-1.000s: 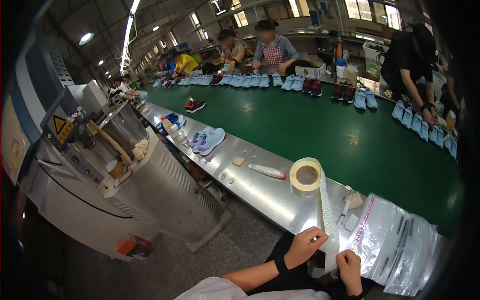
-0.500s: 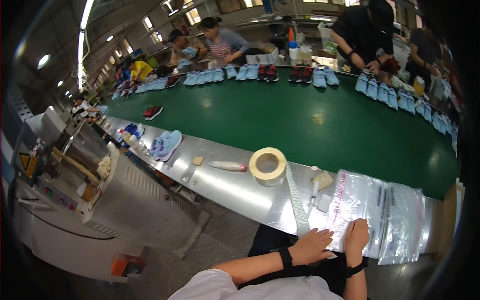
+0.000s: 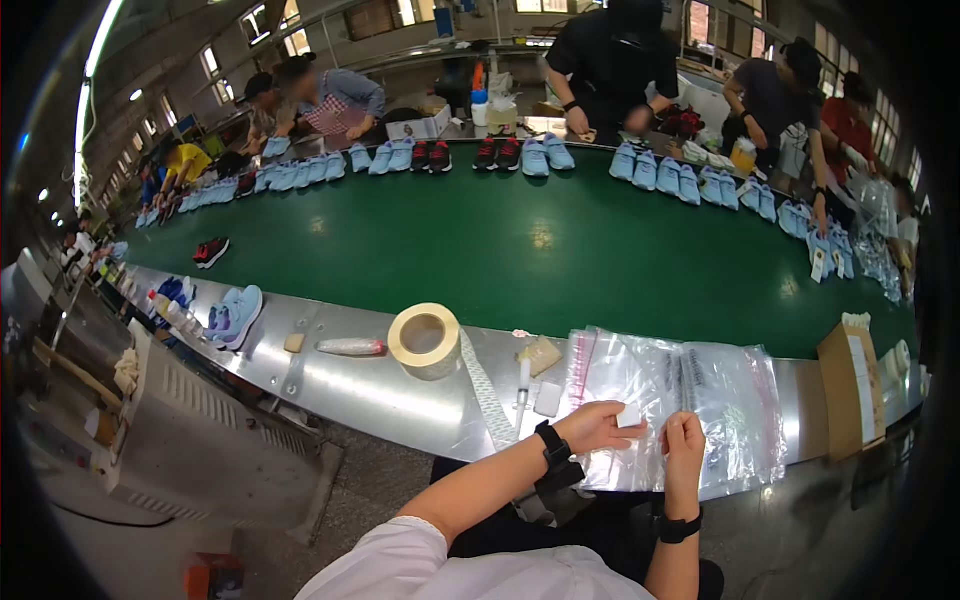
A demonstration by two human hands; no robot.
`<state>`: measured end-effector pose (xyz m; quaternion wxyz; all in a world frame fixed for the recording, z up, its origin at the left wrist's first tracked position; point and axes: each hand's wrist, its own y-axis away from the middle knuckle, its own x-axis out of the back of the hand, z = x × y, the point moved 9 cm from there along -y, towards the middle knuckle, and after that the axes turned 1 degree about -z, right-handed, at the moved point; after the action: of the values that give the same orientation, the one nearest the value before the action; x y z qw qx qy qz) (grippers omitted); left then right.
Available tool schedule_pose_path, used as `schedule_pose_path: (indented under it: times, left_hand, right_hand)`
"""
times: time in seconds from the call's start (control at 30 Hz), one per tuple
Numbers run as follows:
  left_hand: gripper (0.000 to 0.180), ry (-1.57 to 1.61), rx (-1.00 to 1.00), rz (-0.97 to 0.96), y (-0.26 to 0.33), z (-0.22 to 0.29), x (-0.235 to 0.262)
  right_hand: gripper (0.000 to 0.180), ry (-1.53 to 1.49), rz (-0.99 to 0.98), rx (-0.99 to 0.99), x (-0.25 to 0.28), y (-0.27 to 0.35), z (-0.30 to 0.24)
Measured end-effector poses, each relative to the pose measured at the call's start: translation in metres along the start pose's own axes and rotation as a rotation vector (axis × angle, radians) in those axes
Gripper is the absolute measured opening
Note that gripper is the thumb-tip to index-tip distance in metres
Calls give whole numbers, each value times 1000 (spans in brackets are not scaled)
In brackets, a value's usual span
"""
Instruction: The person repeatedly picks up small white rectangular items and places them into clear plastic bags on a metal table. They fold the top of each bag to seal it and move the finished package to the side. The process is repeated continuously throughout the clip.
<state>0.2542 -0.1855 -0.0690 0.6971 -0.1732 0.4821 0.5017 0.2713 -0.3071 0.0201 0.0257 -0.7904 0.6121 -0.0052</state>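
My left hand (image 3: 598,427) is over the clear plastic bags (image 3: 640,375) at the near edge of the metal ledge. A small white square label (image 3: 628,415) is pinched at its fingertips. Close by on the right, my right hand (image 3: 684,440) is raised above the bags, its fingers curled together; whatever they grip, if anything, is too small to make out. Left of the bags stands a large cream roll (image 3: 424,342), and from it a printed white strip (image 3: 485,395) trails toward the ledge's near edge, by my left forearm.
A syringe (image 3: 523,383), a pale block (image 3: 547,399) and a tan piece (image 3: 541,354) lie beside the bags. A cardboard box (image 3: 850,390) stands at right. Beyond is a green belt (image 3: 400,240), lined with light-blue shoes (image 3: 535,157); co-workers work along its far side.
My left hand has lifted from the ledge edge and now shows a white label at its fingertips. The right hand has drawn up beside it. My view has swung right.
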Motion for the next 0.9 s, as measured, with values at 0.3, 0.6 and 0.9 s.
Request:
schedule_pose_path:
  times: [0.3,0.6,0.9]
  left_hand:
    - [44,113,120,61,9,-8,-18]
    - [44,57,16,17,114,-21,8]
    - [43,-176,-126,188,193,-14,43]
  right_hand:
    - [23,614,-296,476,-56,30,-45]
    - [7,869,-154,601,-59,44,-19]
    - [15,252,629,25,190,-7,29]
